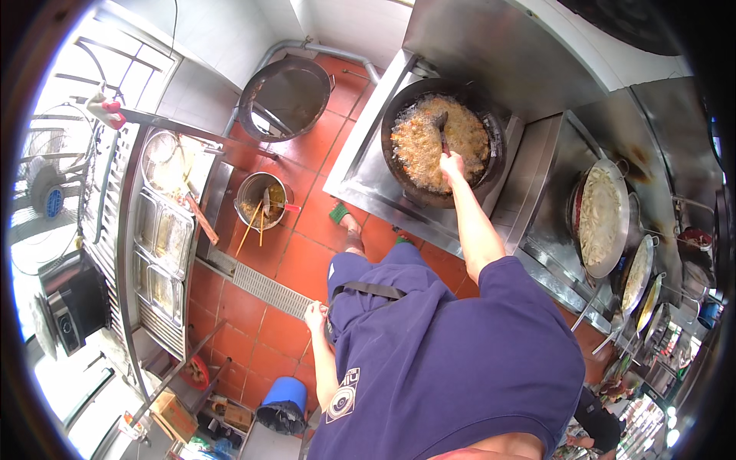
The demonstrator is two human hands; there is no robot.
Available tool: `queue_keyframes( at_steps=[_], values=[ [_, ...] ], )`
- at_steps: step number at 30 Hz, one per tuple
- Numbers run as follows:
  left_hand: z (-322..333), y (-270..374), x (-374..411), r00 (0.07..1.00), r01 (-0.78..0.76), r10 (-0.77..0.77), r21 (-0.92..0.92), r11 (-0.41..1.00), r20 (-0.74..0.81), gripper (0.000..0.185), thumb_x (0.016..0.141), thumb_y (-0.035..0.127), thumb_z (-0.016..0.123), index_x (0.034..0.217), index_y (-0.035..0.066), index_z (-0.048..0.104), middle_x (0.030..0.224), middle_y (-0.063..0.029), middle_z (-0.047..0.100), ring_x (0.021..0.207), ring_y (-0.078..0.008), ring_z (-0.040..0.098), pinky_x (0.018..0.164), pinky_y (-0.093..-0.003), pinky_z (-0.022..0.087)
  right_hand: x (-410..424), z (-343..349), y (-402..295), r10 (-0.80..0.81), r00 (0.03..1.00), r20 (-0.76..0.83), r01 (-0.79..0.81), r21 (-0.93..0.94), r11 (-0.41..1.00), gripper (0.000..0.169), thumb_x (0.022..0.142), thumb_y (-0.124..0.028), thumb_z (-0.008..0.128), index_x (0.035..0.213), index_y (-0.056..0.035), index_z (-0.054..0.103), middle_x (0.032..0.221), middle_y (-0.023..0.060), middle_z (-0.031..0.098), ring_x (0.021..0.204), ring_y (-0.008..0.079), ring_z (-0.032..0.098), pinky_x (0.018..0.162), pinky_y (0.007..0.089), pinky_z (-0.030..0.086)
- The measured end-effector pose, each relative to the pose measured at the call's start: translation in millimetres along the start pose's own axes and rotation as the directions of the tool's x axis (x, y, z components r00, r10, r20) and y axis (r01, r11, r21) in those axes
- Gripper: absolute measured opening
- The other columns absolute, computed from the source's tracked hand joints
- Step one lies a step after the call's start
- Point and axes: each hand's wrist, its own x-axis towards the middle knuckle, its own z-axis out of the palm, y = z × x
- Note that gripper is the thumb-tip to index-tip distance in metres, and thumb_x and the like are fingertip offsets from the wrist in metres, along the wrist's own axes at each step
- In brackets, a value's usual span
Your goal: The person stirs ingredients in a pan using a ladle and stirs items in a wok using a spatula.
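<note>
A large black wok (397, 172) sits on the steel stove, filled with bubbling, frothy oil and food with orange bits (425, 129). My right hand (452, 165) is closed around the handle of a ladle (441, 122), whose dark head lies in the foam near the middle of the wok. Down at my left side, by my hip, is my left hand (316, 316), with its fingers curled; whether it holds anything is not clear.
A metal pot (238, 198) with chopsticks and a red-handled utensil stands on the tiled floor, near a big wok of dark liquid (244, 109). Steel trays (164, 230) lie on a slatted rack. More woks (618, 230) line the right. A blue bin (284, 394) stands behind; a person (598, 420) is farther off.
</note>
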Motion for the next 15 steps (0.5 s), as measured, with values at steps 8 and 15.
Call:
queue_keyframes(
  at_steps=[8, 15],
  values=[
    [-3, -12, 5, 1.000, 0.000, 0.000, 0.014, 1.000, 0.006, 0.023, 0.091, 0.024, 0.054, 0.089, 0.002, 0.060, 0.064, -0.0038, 0.056, 0.044, -0.0086, 0.046, 0.039, -0.0241, 0.038, -29, 15, 14, -0.308, 0.943, 0.124, 0.331, -0.324, 0.886, 0.027, 0.085, -0.026, 0.054, 0.098, -0.0052, 0.062, 0.079, 0.0214, 0.064, 0.076, 0.0343, 0.065, 0.071, 0.0436, 0.050],
    [12, -13, 10, 0.996, -0.085, 0.083, 0.043, 0.995, 0.032, 0.025, 0.092, 0.025, 0.053, 0.091, 0.001, 0.060, 0.064, -0.0057, 0.056, 0.043, -0.0091, 0.045, 0.036, -0.0260, 0.037, -65, -70, 56, -0.131, 0.982, 0.139, 0.184, -0.499, 0.847, 0.031, 0.086, -0.033, 0.050, 0.112, -0.0210, 0.061, 0.102, 0.0180, 0.064, 0.099, 0.0384, 0.060, 0.085, 0.0467, 0.048]
  ],
)
